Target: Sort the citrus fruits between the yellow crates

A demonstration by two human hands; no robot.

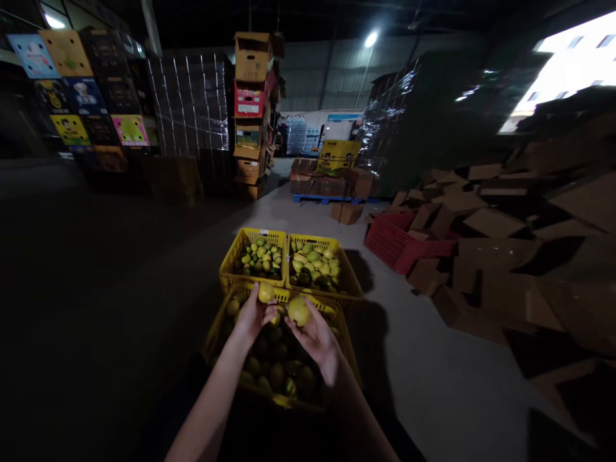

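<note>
My left hand (pixel 251 317) holds a small yellow fruit (pixel 265 293) between thumb and fingers. In my right hand (pixel 315 333) is a larger yellow-green fruit (pixel 299 311). Both hands are raised over a near yellow crate (pixel 353 359), where several fruits (pixel 276 375) lie in shadow. Beyond it stand two more yellow crates side by side. The left one (pixel 225 260) contains small green and yellow fruits (pixel 262 255); the right one (pixel 353 282) contains larger yellow-green fruits (pixel 315 263).
A red crate (pixel 392 244) and a heap of flattened cardboard (pixel 500 269) lie to the right. Stacked boxes (pixel 248 99) and wrapped pallets (pixel 187 102) stand behind on the left. Farther back, a blue pallet (pixel 327 199) carries boxes.
</note>
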